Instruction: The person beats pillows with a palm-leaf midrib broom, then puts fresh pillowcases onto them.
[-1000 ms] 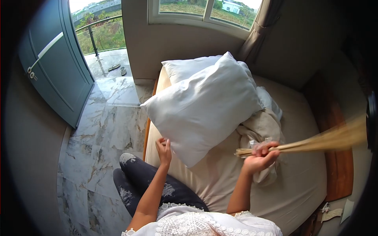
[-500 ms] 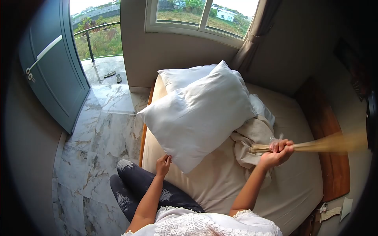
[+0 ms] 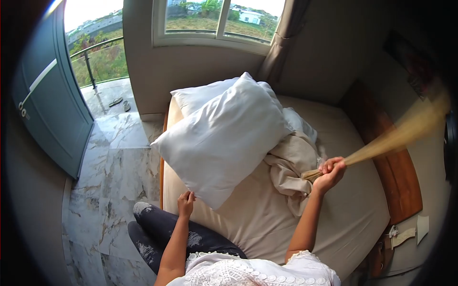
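Observation:
A large white pillow (image 3: 224, 138) lies on top of other bedding on the bed. My left hand (image 3: 186, 203) pinches the pillow's near corner edge. In my right hand (image 3: 330, 174) is the handle of a stick broom (image 3: 393, 139), whose long thin bristles point up and to the right, blurred by motion. The broom is raised over the bed, apart from the pillow. Beneath my right hand lies a bunched beige cloth (image 3: 293, 167). A second white pillow (image 3: 195, 96) shows partly behind the top one.
The bed (image 3: 260, 212) has a beige sheet and a wooden headboard (image 3: 403, 181) on the right. A blue-grey door (image 3: 52, 109) stands ajar at left, with slippers (image 3: 116, 101) outside on the balcony. The window (image 3: 214, 24) and tied curtain (image 3: 284, 40) are at the back.
The broom's bristle end has swung upward from nearly level. My left hand keeps its pinch on the pillow. The whole view has shifted, moving the scene leftward.

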Action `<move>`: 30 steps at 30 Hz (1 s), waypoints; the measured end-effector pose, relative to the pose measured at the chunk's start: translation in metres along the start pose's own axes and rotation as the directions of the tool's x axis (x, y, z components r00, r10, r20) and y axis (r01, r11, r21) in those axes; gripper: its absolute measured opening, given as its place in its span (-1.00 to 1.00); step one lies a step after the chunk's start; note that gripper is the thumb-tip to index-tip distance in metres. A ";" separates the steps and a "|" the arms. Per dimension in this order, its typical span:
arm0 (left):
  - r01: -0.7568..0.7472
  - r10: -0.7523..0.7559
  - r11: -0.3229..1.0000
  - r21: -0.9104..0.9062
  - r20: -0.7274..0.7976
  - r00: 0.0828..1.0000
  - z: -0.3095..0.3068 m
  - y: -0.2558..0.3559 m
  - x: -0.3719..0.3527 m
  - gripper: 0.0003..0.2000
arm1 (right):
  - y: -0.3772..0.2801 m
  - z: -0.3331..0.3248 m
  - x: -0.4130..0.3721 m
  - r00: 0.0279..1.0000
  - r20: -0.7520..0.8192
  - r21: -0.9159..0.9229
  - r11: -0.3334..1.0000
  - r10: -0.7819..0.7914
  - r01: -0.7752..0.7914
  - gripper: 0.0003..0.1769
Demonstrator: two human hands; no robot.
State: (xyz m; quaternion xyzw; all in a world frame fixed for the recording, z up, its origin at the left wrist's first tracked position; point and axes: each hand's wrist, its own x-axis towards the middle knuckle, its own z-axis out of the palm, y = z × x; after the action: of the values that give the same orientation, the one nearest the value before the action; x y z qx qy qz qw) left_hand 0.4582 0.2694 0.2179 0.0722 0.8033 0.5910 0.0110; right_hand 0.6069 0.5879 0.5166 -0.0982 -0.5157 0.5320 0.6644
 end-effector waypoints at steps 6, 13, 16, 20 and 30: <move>-0.022 0.023 0.999 -0.036 0.023 0.999 0.003 -0.011 -0.001 -0.74 | 0.216 -0.088 -0.152 0.970 0.140 -0.871 0.490 0.197 0.026 -0.64; -0.055 0.055 0.998 0.032 0.009 0.998 -0.001 0.003 -0.003 -0.74 | 0.069 -0.015 -0.076 0.852 -0.033 -0.120 0.844 0.522 -0.522 -0.57; -0.104 0.105 0.989 0.106 -0.006 0.994 -0.002 0.011 -0.005 -0.74 | 0.024 0.019 -0.037 0.991 -0.127 -0.071 0.997 -0.049 0.040 -0.59; -0.144 0.150 0.982 0.124 -0.040 0.988 -0.002 0.015 -0.005 -0.74 | 0.167 -0.005 -0.100 0.959 0.124 -0.532 0.799 -0.253 0.280 -0.65; -0.150 0.153 0.985 0.084 -0.032 0.988 0.000 0.015 -0.006 -0.77 | 0.015 0.045 -0.018 0.976 0.147 -0.017 0.987 0.158 -0.158 -0.60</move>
State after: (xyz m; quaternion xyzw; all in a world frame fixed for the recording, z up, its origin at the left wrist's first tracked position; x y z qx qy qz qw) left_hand 0.4651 0.2727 0.2317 0.1222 0.8191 0.5581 -0.0521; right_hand 0.5637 0.5607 0.5162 -0.1008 -0.5553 0.5876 0.5798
